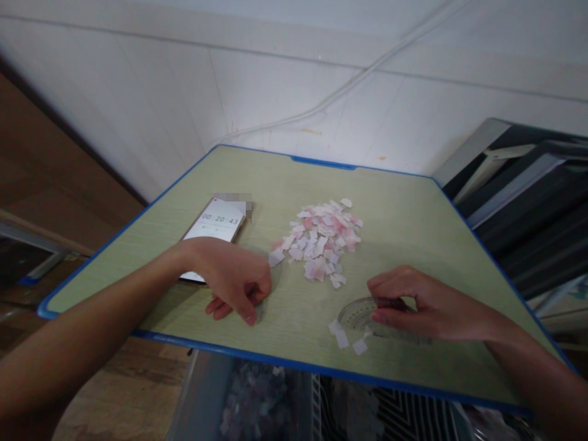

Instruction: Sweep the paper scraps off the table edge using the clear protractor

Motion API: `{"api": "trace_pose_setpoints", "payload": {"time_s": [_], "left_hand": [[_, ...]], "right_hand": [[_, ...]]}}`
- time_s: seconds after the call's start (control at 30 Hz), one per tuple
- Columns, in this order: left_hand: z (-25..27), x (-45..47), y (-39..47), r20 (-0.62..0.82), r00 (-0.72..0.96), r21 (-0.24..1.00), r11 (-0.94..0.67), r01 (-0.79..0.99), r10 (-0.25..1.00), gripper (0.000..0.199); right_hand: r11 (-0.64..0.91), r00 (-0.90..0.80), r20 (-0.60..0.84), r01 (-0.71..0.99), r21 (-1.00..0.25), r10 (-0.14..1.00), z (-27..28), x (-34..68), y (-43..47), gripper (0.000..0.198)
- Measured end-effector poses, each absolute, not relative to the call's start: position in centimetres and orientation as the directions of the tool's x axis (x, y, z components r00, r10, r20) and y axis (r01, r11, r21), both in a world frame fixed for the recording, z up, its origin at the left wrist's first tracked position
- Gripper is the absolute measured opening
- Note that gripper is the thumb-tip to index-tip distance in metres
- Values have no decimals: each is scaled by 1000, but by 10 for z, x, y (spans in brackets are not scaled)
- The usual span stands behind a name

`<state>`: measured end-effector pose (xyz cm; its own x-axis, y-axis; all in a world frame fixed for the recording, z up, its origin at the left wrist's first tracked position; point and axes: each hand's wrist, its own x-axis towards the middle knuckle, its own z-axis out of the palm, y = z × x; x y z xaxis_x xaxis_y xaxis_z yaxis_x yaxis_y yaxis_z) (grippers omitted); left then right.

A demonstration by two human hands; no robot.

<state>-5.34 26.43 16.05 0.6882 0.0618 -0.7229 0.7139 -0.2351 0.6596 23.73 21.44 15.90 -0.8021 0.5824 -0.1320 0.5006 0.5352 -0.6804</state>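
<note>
Clock centred on the pile, 12 = wall side.

Centre: loose pile of small, irregular white and pale pink paper scraps (pixel 324 240), on a pale green tabletop with blue edging (pixel 289 324).

4 o'clock: right hand (pixel 411 304), thumb and fingers pinched closed on a clear semicircular plastic protractor with dark markings (pixel 357 315). Protractor itself at 5 o'clock, curved end sticking out left of the fingers; flat on the table or slightly raised, can't tell. Three or so separate white paper pieces (pixel 342 339) also at 5 o'clock, just beside that curved end, apart from the pile.

8 o'clock: left hand (pixel 241 285), wrist bent, fingers curled in, thumb pointing down toward the near edge. Palm side hidden; can't tell if anything is held. Knuckles near the pile's left end.

9 o'clock: flat rectangular phone with a lit white screen (pixel 218 222), timer reads 00:20:43, top corner pixelated. Left wrist and forearm cover its lower part.

12 o'clock: white panelled wall (pixel 275 73), thin white cable (pixel 316 110) running up it toward 1 o'clock.

2 to 3 o'clock, off the table: dark flat boards or panels (pixel 528 190), blurred.

7 o'clock, below the near edge: greyish open plastic bin (pixel 197 386) with more scraps inside, dim. 5 o'clock, also below: black-and-white striped item (pixel 408 413), partly hidden.
</note>
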Motion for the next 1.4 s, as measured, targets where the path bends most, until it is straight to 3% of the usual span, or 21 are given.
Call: {"api": "trace_pose_setpoints", "payload": {"time_s": [0.2, 0.33, 0.57, 0.73, 0.93, 1.1, 1.27, 1.4], "left_hand": [[160, -54, 264, -711, 701, 674, -231, 702, 58, 27], [161, -53, 264, -719, 692, 662, -239, 710, 63, 27], [162, -52, 264, -732, 678, 650, -235, 723, 61, 27], [160, -54, 265, -702, 710, 678, -252, 690, 54, 27], [158, -55, 264, -694, 718, 690, -229, 686, 57, 27], [161, -53, 264, -719, 692, 662, -236, 712, 71, 27], [160, -54, 265, -717, 695, 666, -244, 705, 50, 26], [158, -55, 265, -686, 726, 697, -238, 676, 51, 27]], "right_hand": [[564, -806, -157, 523, -639, 570, 166, 243, 215, 37], [591, -871, -140, 430, -683, 471, 171, 250, 219, 40], [474, -655, -60, 604, -641, 753, 160, 248, 228, 41], [476, -713, -146, 592, -651, 686, 163, 247, 225, 41], [431, -611, -109, 662, -613, 784, 165, 247, 226, 43], [455, -687, -153, 614, -645, 710, 165, 249, 226, 42], [420, -606, -111, 661, -622, 788, 168, 249, 227, 45], [413, -641, -180, 658, -629, 746, 167, 249, 228, 46]]}}
